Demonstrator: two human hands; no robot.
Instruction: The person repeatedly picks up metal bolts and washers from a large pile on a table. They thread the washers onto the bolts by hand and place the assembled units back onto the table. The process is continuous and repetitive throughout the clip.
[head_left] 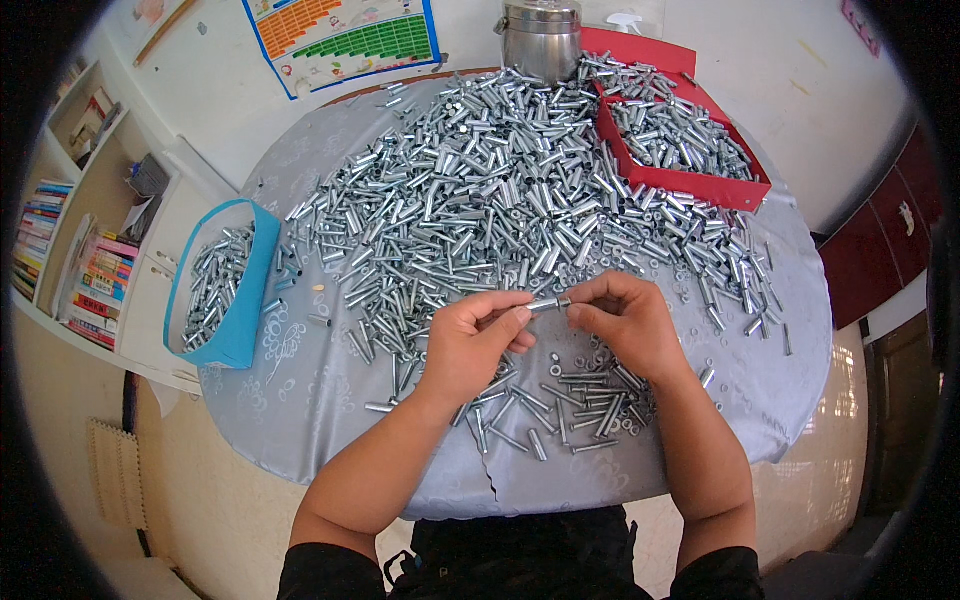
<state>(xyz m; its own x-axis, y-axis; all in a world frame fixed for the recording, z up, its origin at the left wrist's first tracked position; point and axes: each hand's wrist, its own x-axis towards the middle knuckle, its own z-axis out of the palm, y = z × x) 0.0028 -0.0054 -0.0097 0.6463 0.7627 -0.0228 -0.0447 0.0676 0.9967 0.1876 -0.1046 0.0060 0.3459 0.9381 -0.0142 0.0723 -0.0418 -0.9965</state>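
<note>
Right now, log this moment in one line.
left hand: grips metal sleeve | right hand: pinches its end | pile: covers table

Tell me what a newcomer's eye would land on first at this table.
First, the great heap of silver metal sleeves spread across the round grey-clothed table. Next, the left hand and right hand meeting at the near edge, fingers pinching one small metal sleeve between them. Then the colour: a blue box of sleeves at the left rim and a red tray of them at the far right.
</note>
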